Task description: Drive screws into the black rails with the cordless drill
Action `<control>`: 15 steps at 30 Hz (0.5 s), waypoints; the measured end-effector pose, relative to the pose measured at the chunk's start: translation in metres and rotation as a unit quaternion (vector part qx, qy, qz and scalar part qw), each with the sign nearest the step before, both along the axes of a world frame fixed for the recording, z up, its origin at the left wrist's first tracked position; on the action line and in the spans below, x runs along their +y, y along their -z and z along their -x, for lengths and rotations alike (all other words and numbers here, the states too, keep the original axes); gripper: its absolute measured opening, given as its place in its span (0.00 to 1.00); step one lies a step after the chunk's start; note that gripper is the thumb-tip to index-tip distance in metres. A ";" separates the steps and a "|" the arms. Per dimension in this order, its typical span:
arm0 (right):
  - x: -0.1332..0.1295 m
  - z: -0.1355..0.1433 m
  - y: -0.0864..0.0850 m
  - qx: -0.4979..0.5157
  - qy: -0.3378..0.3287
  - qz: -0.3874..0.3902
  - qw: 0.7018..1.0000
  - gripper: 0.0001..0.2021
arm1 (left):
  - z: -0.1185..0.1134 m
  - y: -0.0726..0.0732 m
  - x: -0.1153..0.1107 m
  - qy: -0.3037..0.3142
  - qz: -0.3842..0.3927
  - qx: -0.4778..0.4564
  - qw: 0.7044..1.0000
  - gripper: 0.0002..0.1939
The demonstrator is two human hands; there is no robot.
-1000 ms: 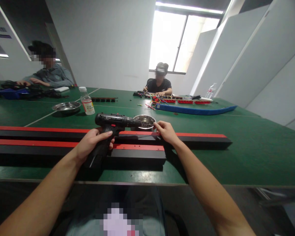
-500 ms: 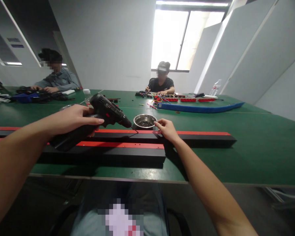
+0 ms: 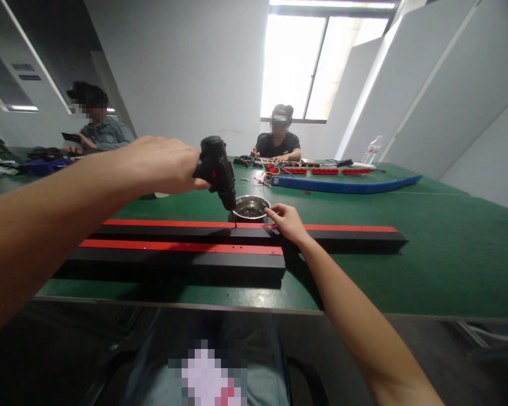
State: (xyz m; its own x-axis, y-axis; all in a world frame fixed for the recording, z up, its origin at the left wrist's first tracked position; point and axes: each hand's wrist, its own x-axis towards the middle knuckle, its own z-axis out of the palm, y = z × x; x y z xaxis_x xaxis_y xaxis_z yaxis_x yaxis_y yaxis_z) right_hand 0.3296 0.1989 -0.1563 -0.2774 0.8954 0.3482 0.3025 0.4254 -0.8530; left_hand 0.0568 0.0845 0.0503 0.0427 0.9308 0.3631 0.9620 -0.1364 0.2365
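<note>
My left hand (image 3: 165, 162) is wrapped round the handle of a black cordless drill (image 3: 220, 172). The drill leans steeply nose-down, and its thin bit meets the red strip (image 3: 186, 224) along the top of the farther long black bar (image 3: 351, 241). Just right of the bit, my right hand (image 3: 290, 223) is closed in a pinch at the same strip. Whatever lies between its fingertips is too small to make out. Behind the bar, close to these fingertips, sits a metal bowl (image 3: 250, 197) with small dark pieces inside.
A second red-topped black bar (image 3: 186, 264) lies nearer me on the green table (image 3: 449, 248). Farther back are a long blue strip (image 3: 342, 185), coloured wires (image 3: 271, 172) and a plastic bottle (image 3: 372, 149). Two people (image 3: 279, 144) sit across the table.
My left hand has raised the drill's rear end, swinging it from a shallow slant to nearly upright over the strip. My right hand stays in place. The person at left now lifts a dark flat object.
</note>
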 end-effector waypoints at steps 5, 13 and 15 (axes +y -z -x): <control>0.004 0.000 0.004 0.016 -0.009 0.002 1.000 0.21 | -0.041 0.004 -0.002 -0.053 -0.012 0.284 0.957 0.25; 0.003 0.001 0.003 -0.006 -0.001 -0.012 1.000 0.18 | -0.051 0.002 -0.001 -0.049 -0.015 0.333 0.941 0.22; 0.003 0.001 0.003 -0.010 0.001 -0.011 1.000 0.17 | -0.051 0.003 -0.001 -0.050 -0.017 0.320 0.946 0.22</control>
State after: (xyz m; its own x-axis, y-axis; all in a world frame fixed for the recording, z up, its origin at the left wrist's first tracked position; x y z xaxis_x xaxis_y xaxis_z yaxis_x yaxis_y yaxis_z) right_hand 0.3285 0.2017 -0.1591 -0.2822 0.8884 0.3621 0.3207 0.4431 -0.8372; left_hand 0.1078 0.0837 0.0473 0.1766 0.9298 0.3230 0.9155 -0.0347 -0.4008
